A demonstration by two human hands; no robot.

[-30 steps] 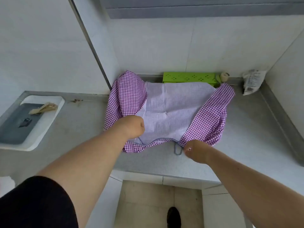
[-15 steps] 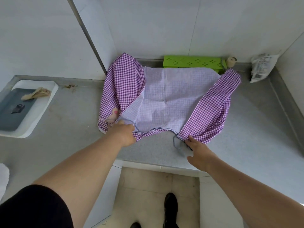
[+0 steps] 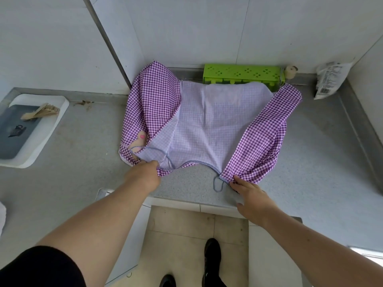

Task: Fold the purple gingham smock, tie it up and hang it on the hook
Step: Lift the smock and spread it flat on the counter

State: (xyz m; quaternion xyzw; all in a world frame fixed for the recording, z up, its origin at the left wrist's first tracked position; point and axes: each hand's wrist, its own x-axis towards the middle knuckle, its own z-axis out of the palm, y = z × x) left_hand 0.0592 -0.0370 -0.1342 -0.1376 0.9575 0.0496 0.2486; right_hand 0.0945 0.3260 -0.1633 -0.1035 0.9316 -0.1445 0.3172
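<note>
On the grey counter (image 3: 310, 154), centre, the purple gingham smock (image 3: 217, 121) lies spread inside-out, pale lining up, darker side flaps folded in at 9 and 3 o'clock; top edge touches the green rack (image 3: 242, 74) at 12.

Step in hand, by my judgement: squaring the near hem before the next fold. To do it well: pull both hem corners level w/ equal tension, keep the blue cord (image 3: 218, 183) free of the fold, smooth lining flat before folding.

Left hand (image 3: 145, 177), at 7 o'clock of the smock: fingers curled, pinching the hem corner; arm reaches straight fwd. Right hand (image 3: 251, 199), at 5 o'clock: fingers nearly straight, tips pressing the other hem corner down; nothing gripped, wrist low at counter edge.

Hook: not in view. White tray (image 3: 60, 112) at 9 o'clock, well apart.
</note>
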